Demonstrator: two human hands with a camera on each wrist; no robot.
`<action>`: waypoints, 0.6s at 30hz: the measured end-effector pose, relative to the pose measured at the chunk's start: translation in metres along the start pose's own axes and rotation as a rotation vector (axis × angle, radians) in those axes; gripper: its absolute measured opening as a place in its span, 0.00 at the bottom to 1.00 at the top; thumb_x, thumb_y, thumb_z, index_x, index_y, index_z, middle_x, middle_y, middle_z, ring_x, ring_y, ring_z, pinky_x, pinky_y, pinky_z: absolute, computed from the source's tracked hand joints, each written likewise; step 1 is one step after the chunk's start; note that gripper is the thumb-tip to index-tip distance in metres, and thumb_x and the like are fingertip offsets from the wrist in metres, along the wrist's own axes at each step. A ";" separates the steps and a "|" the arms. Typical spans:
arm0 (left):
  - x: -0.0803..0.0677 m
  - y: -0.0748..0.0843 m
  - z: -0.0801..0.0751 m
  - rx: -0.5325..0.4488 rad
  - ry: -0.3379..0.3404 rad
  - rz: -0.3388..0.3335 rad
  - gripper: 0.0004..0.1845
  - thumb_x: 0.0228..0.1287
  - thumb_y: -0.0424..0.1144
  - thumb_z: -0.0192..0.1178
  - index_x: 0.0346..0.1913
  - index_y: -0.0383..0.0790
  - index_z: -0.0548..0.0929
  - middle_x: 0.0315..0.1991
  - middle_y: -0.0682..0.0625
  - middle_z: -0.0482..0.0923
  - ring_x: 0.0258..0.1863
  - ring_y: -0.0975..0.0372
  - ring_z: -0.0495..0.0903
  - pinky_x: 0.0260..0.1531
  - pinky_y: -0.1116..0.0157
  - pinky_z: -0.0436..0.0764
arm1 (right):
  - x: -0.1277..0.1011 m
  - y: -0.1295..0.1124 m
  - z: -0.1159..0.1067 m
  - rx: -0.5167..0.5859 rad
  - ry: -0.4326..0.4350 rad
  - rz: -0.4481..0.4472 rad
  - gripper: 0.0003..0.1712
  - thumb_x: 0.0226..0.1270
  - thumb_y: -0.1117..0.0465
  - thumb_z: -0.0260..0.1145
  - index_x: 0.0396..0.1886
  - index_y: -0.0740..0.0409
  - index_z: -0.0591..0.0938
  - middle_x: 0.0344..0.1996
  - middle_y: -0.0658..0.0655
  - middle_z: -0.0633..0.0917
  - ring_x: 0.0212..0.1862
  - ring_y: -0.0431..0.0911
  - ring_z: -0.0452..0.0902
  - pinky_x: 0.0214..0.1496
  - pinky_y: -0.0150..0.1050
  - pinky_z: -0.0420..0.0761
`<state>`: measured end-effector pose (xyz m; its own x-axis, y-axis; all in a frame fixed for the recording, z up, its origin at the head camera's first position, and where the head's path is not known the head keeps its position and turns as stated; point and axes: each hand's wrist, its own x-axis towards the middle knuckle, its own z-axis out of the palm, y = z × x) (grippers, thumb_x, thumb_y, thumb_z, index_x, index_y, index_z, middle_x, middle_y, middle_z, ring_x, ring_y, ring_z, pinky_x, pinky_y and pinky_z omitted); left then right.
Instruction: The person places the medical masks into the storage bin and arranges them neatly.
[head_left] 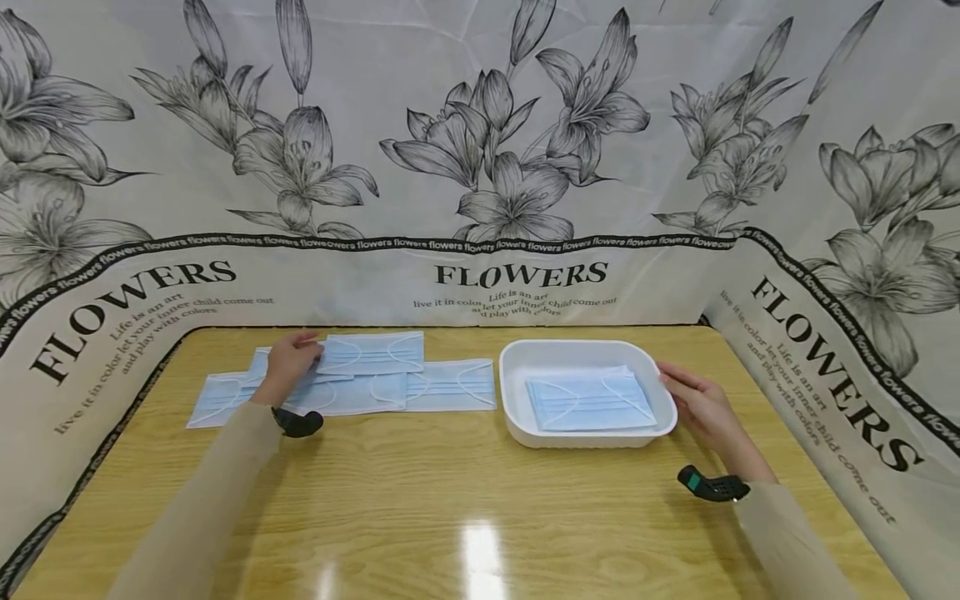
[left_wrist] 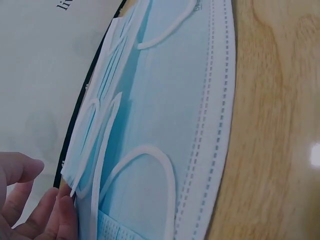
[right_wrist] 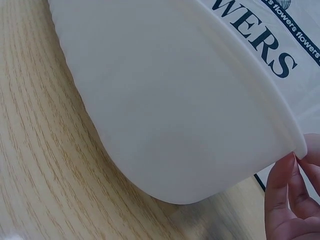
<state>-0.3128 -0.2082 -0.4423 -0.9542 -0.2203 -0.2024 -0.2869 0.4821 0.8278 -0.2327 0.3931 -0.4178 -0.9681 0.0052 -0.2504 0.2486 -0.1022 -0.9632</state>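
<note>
Masks (head_left: 352,379) lie overlapped along the desk's (head_left: 465,500) far edge toward its left corner, left hand (head_left: 288,362) pinching the top one's (head_left: 372,352) left edge, while right-hand (head_left: 701,408) fingers (right_wrist: 287,195) rest straight against the white tray's (head_left: 517,417) right rim, bare wood nearside

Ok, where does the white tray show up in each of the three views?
Head: white tray right of centre on the wooden table, right hand at its right rim.
Left wrist: not in it.
Right wrist: its outer wall fills the middle.
Shared landmark: the wooden table.
</note>
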 end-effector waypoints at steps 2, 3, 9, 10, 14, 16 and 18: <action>0.002 0.000 -0.002 -0.012 -0.012 -0.021 0.25 0.69 0.38 0.52 0.67 0.35 0.70 0.59 0.33 0.75 0.40 0.62 0.79 0.41 0.68 0.76 | 0.001 0.000 0.000 0.005 -0.004 -0.011 0.14 0.68 0.62 0.63 0.48 0.40 0.86 0.38 0.31 0.85 0.42 0.26 0.80 0.43 0.21 0.80; 0.004 0.000 -0.002 -0.017 -0.020 -0.031 0.25 0.69 0.39 0.52 0.67 0.35 0.70 0.59 0.33 0.75 0.36 0.66 0.78 0.39 0.70 0.75 | 0.001 0.000 0.000 0.007 -0.005 -0.015 0.14 0.68 0.62 0.63 0.47 0.40 0.86 0.38 0.31 0.85 0.42 0.26 0.80 0.43 0.21 0.80; 0.008 -0.001 -0.002 -0.028 -0.051 -0.061 0.26 0.68 0.39 0.54 0.67 0.36 0.70 0.60 0.34 0.75 0.39 0.67 0.78 0.43 0.69 0.75 | 0.000 0.000 0.001 0.008 -0.010 -0.024 0.14 0.69 0.63 0.62 0.46 0.41 0.87 0.38 0.32 0.85 0.42 0.26 0.80 0.43 0.21 0.80; 0.008 -0.001 -0.002 -0.033 -0.054 -0.066 0.26 0.68 0.40 0.55 0.68 0.37 0.70 0.61 0.35 0.75 0.42 0.65 0.78 0.46 0.68 0.76 | -0.001 0.000 0.001 0.010 -0.011 -0.025 0.14 0.69 0.63 0.62 0.46 0.41 0.87 0.38 0.32 0.85 0.42 0.26 0.80 0.43 0.22 0.80; 0.008 -0.001 0.000 -0.043 -0.049 -0.069 0.27 0.67 0.40 0.57 0.67 0.37 0.70 0.60 0.35 0.75 0.44 0.64 0.79 0.48 0.67 0.76 | -0.001 0.000 0.001 0.009 -0.009 -0.023 0.13 0.69 0.63 0.62 0.45 0.41 0.87 0.38 0.32 0.85 0.42 0.26 0.80 0.44 0.22 0.80; 0.007 -0.001 0.001 -0.052 -0.044 -0.064 0.27 0.66 0.40 0.58 0.67 0.36 0.71 0.60 0.36 0.76 0.37 0.70 0.79 0.45 0.69 0.77 | -0.001 0.000 0.001 0.002 -0.004 -0.020 0.14 0.68 0.62 0.63 0.47 0.41 0.86 0.38 0.31 0.85 0.42 0.26 0.80 0.44 0.21 0.80; 0.008 -0.001 0.001 -0.063 -0.041 -0.071 0.28 0.65 0.40 0.59 0.67 0.37 0.70 0.58 0.37 0.77 0.30 0.76 0.76 0.43 0.70 0.76 | -0.001 -0.001 0.001 -0.009 0.003 -0.017 0.14 0.68 0.61 0.63 0.50 0.42 0.85 0.38 0.31 0.84 0.43 0.25 0.79 0.43 0.21 0.80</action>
<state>-0.3197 -0.2096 -0.4455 -0.9346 -0.2169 -0.2819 -0.3494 0.4120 0.8415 -0.2315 0.3919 -0.4165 -0.9722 0.0093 -0.2341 0.2322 -0.0932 -0.9682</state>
